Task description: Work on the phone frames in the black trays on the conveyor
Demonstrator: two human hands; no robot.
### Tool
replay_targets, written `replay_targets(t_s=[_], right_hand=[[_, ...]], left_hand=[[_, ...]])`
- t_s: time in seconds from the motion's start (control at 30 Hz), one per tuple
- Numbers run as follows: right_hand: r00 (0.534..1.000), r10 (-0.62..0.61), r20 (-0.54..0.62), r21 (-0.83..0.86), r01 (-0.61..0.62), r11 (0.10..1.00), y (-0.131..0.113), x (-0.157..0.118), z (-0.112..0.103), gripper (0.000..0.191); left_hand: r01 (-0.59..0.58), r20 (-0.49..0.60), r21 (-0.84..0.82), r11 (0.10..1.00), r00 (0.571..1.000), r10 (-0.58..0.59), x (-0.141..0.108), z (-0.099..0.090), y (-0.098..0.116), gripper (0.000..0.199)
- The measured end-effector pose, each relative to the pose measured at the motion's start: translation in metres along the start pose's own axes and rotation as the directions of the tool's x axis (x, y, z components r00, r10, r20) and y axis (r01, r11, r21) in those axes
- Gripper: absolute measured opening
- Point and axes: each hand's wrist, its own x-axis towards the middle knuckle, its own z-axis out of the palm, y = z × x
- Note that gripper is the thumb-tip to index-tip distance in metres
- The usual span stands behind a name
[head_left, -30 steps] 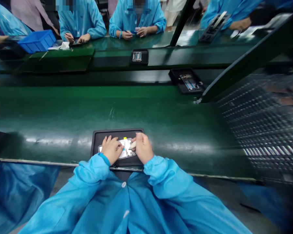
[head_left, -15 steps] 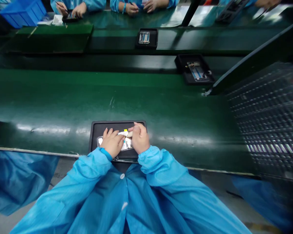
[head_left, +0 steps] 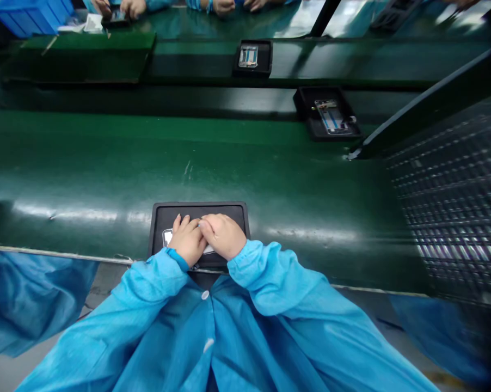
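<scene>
Green conveyor belt [head_left: 106, 163] runs left to right across the view, glossy, with light streaks near its close edge. Beyond it a darker strip, then a second green surface. Black tray [head_left: 326, 113] at the far edge of the belt, right of centre, holds a phone frame with a blue strip. Second black tray [head_left: 252, 57] farther back also holds a frame. Blue plastic bin [head_left: 31, 13] at top left. Dark slanted bar [head_left: 425, 103] crosses the upper right. Blurred grid-patterned sheet [head_left: 453, 201] fills the right side. Co-workers' hands [head_left: 133, 6] at the top edge.
</scene>
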Motion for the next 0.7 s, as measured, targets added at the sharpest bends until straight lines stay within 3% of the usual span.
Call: replay_targets(t_s=[0.1, 0.23, 0.33, 0.43, 0.7], right_hand=[[0.998, -0.028, 0.050, -0.081, 0.032, 0.996, -0.001, 0.003, 0.003, 0.028], [0.996, 0.091, -0.026, 0.003, -0.091, 0.996, 0.002, 0.002, 0.002, 0.031], [0.948, 0.273, -0.165, 0.172, -0.245, 0.954, 0.006, -0.003, 0.000, 0.034], [0.889, 0.387, -0.244, 0.295, -0.312, 0.903, 0.010, -0.009, 0.002, 0.034], [0.876, 0.404, -0.263, 0.352, -0.302, 0.886, 0.009, -0.012, 0.004, 0.032]], left_hand=[[0.006, -0.009, -0.018, 1.000, 1.000, -0.006, 0.000, 0.001, 0.000, 0.034], [0.022, -0.014, -0.003, 1.000, 1.000, -0.022, 0.001, 0.000, 0.002, 0.027], [0.015, -0.050, 0.020, 1.000, 0.999, -0.014, 0.001, -0.001, 0.003, 0.027], [0.001, -0.068, 0.035, 0.999, 0.998, 0.002, 0.001, 0.000, 0.003, 0.027], [0.008, -0.053, 0.028, 1.000, 0.999, -0.007, 0.002, -0.001, 0.004, 0.026]])
